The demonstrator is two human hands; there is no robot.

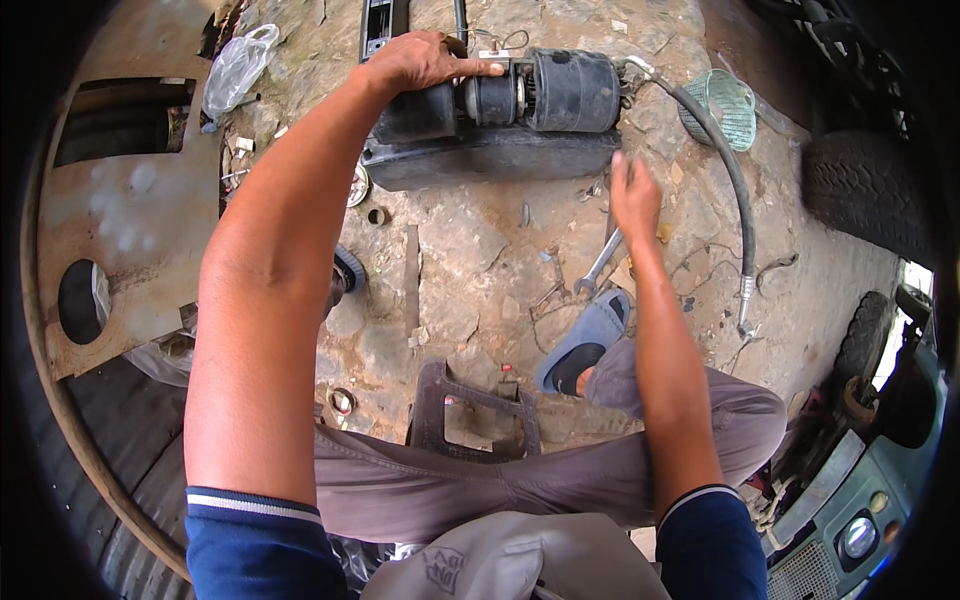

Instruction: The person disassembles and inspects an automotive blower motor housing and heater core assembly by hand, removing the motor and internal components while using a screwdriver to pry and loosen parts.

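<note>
My left hand (420,62) grips the top of a black blower unit (575,92). One finger stretches along it toward a small metal fitting with a thin wire (516,40), and the other fingers are partly hidden. The unit has two drum-shaped housings with a motor between them, above a long black base (490,165). Just off the right end of that base is my right hand (636,195), partly curled and slightly blurred, apart from the unit. Whether anything is in its fingers does not show. An open-ended wrench (600,262) lies below it, its upper end hidden.
A black hose (722,150) with metal ends curves down the right side, by a green mesh basket (728,108) and a tyre (865,190). Left are a cut-out panel (140,215) and a clear plastic bag (240,70). A low stool (430,410) stands near my legs.
</note>
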